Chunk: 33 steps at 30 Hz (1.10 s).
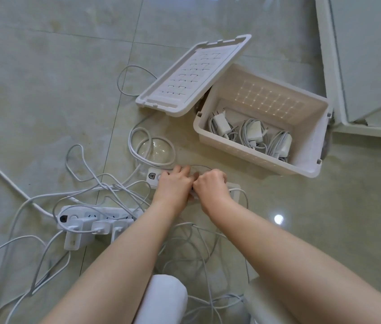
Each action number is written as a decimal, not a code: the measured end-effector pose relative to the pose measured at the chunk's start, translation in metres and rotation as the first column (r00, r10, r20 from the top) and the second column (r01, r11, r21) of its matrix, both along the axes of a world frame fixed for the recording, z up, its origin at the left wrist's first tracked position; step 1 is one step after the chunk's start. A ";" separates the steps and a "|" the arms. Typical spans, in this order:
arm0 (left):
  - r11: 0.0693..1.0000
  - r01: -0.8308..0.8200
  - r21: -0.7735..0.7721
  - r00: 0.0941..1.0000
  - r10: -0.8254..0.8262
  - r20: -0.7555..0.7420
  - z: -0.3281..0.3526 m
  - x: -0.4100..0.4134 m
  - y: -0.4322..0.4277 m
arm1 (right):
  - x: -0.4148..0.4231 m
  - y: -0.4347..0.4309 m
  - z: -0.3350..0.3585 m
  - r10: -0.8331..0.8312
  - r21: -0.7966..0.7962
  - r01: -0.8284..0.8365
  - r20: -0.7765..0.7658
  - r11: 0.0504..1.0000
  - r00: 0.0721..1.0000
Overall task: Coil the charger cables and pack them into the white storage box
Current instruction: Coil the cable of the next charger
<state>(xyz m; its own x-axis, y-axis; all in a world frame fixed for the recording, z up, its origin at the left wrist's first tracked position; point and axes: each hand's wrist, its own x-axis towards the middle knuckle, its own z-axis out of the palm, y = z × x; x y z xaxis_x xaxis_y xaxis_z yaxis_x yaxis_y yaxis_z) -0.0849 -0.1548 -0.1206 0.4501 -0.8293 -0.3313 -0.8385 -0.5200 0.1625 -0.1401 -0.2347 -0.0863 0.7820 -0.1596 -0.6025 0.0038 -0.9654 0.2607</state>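
Open floor on the right, cable clutter on the left

The white storage box point(243, 152) is open on top, with free room over its far and right parts above 3 coiled chargers point(252, 133). Its lid point(192, 76) leans on the left rim and bars that side. Bare floor point(325, 218) lies right of the forearms. On the left, loose cables point(119, 188) criss-cross around the near power strip point(105, 212) and its plugged adapters point(75, 232). The left hand point(175, 183) and right hand point(210, 183) crowd together on the far power strip point(153, 176), left fingers curled over its far edge. A white panel point(325, 54) stands just behind the box.
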 end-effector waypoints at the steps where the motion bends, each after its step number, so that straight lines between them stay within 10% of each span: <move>1: 1.000 0.005 0.027 1.000 -0.006 0.016 0.000 0.000 0.000 | -0.001 0.000 0.000 -0.006 0.016 0.006 0.006 1.000 1.000; 24: 0.993 0.012 0.114 1.000 -0.009 -0.023 0.005 -0.002 -0.008 | 0.002 -0.004 0.029 0.133 0.065 -0.133 0.001 0.989 0.991; 29: 0.989 0.041 0.141 0.998 -0.035 -0.045 0.002 -0.001 -0.004 | -0.025 -0.018 0.050 -0.157 0.160 0.136 0.130 0.978 0.979; 33: 0.962 -0.017 0.271 0.974 0.077 -0.214 0.011 0.002 -0.008 | -0.042 -0.034 0.072 -0.582 0.404 0.523 0.029 0.751 0.813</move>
